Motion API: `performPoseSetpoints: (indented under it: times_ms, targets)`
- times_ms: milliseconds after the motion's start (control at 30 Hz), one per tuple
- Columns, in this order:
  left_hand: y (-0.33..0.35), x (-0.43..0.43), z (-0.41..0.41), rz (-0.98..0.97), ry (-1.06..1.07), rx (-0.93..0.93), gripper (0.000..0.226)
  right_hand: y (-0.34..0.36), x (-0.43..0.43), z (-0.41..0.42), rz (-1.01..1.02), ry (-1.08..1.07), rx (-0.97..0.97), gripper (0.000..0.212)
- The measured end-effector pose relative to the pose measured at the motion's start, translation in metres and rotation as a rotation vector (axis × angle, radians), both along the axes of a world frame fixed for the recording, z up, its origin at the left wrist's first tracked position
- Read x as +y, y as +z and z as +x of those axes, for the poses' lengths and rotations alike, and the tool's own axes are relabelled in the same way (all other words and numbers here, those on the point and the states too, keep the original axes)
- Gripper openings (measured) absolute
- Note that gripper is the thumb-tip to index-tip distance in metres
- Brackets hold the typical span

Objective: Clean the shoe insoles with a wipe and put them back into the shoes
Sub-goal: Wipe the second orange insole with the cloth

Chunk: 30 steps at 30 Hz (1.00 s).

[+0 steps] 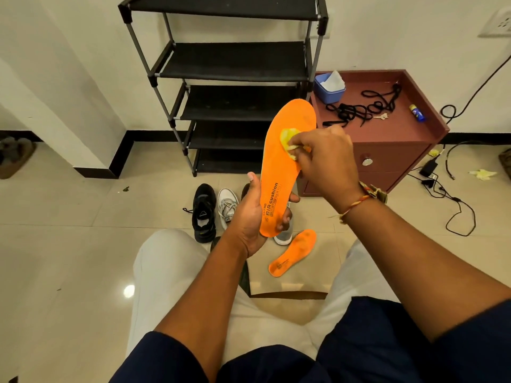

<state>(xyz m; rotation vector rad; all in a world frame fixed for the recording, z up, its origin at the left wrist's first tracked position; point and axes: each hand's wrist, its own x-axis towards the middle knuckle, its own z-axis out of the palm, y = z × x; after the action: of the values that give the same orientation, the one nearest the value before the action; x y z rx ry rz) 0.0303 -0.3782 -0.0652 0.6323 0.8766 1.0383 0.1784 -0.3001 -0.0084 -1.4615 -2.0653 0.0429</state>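
Held upright by its heel, an orange insole (pixel 279 172) is clasped in the grip of the left hand (pixel 250 217), with the thumb laid along its left edge. A yellow wipe (pixel 289 136) is pinched in the grip of the right hand (pixel 323 158) and pressed on the forefoot area. On the floor (pixel 69 230) below, a second insole (pixel 293 252) is laid just beside a grey shoe (pixel 283 236), which is partly hidden by the held insole. A black shoe (pixel 204 214) and a white shoe (pixel 227 205) are set side by side further left. Behind them a black shoe rack (pixel 229 78) is placed just beside a maroon counter (pixel 387 150), on which a blue tub (pixel 329 91) and black laces (pixel 356 106) are kept. Cables (pixel 453 200) are strewn on the right, and bare tiles are seen on the left.
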Motion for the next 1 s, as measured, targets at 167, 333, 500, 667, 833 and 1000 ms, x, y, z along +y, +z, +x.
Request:
performPoseSetpoints:
  times_ms: [167, 333, 500, 667, 833, 1000]
  targets:
    - [0.001, 0.000, 0.000, -0.009, 0.021, -0.018, 0.084, -0.008, -0.028, -0.024, -0.051, 0.273, -0.028, 0.017]
    - [0.001, 0.003, -0.006, -0.010, 0.069, -0.090, 0.079, -0.014, -0.038, -0.016, -0.017, 0.290, -0.091, 0.013]
    - [0.000, 0.002, -0.004, -0.007, 0.068, -0.085, 0.075, -0.008, -0.019, -0.010, -0.015, 0.042, 0.044, 0.013]
    - [-0.002, 0.001, -0.005, -0.038, 0.062, -0.078, 0.073, -0.008, -0.008, -0.012, -0.223, 0.051, 0.432, 0.011]
    - [0.002, 0.000, -0.009, -0.065, 0.128, -0.080, 0.064, -0.016, -0.019, -0.011, -0.241, 0.129, 0.385, 0.016]
    - [0.005, 0.003, -0.009, -0.095, 0.190, -0.220, 0.076, -0.024, -0.032, -0.014, -0.192, 0.246, 0.242, 0.020]
